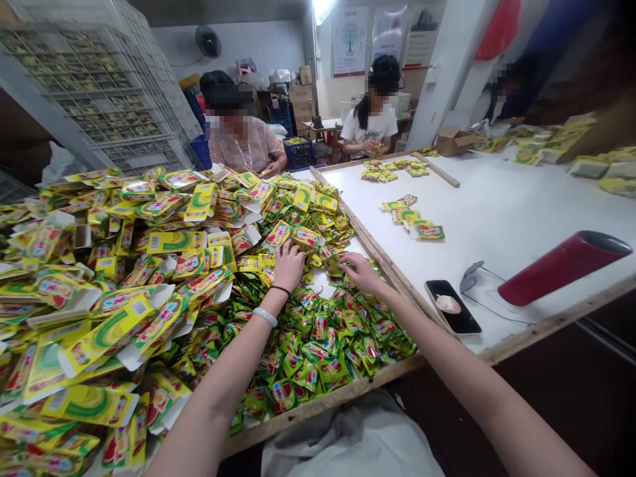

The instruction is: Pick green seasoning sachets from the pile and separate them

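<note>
My left hand [289,266] reaches into the pile with its fingers slightly apart. Its fingertips touch the near edges of printed yellow cartons, including one small carton [305,236] with a red and green print. Just to the right, my right hand [364,271] has its fingertips closed at the edge of a small shiny packet [328,252]. Between and below the hands lie many loose green and red foil packets [320,328]. A bare white patch of tabletop [322,283] shows between the hands. A heap of flat yellow cartons [104,331], several with open flaps, fills the left side.
A wooden strip [382,262] divides the table. Beyond it lie a phone [460,315], glasses [470,278], a red flask [561,268] and a row of yellow cartons [427,230]. Two people [243,142] sit across, another at far right. Stacked crates [99,86] stand left.
</note>
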The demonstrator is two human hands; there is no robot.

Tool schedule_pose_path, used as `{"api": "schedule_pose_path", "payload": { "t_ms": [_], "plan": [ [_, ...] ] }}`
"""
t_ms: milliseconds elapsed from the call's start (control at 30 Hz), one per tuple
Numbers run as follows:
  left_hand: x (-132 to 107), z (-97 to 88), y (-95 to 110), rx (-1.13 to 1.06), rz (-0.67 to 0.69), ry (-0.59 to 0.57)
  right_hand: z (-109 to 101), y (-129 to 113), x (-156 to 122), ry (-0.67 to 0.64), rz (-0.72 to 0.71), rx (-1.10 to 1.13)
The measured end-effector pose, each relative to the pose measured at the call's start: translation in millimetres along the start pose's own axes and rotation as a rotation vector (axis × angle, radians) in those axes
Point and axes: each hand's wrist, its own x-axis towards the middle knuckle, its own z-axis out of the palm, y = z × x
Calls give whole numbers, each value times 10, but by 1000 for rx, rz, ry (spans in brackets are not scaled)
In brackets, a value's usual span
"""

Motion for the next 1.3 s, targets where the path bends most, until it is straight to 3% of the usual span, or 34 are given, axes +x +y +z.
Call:
{"api": "schedule_pose_path", "payload": {
  "t_ms": [67, 167, 267, 367, 533, 733, 933, 1033, 1100, 1200, 1300],
  "plan": [
    [-53, -65, 72, -107, -14, -24, -154, -53, -121, 27, 34, 127],
    [-176, -172, 232, -309, -18, -158, -253, -188, -214, 27, 50, 298],
    [-325, -270, 388, -500, 8, -320, -211, -317, -223, -7, 57, 431],
    [-465, -339, 478, -627, 0, -385, -130, -401, -233, -41, 82, 528],
    [-671, -361, 540, -699, -11, -370, -106, -466, -370, -108, 157, 669],
    [-837, -320, 601, -607, 42, -294, -222, -476, -558, -347, 256, 765],
    [-810, -322, 684, -456, 147, -334, -152, -510, -614, -261, 281, 673],
    [-699, -496, 574, -295, 109, -264, -133, -481, -647, -162, 297, 642],
    [-632, -735, 377, -132, 14, -148, -156, -428, -692, -98, 317, 634],
    [-635, -1196, -39, 131, -192, 0, -198, -321, -784, -31, 358, 640],
    [-754, -1563, -438, 542, -491, -43, -179, -239, -863, 8, 391, 662]
  ]
}}
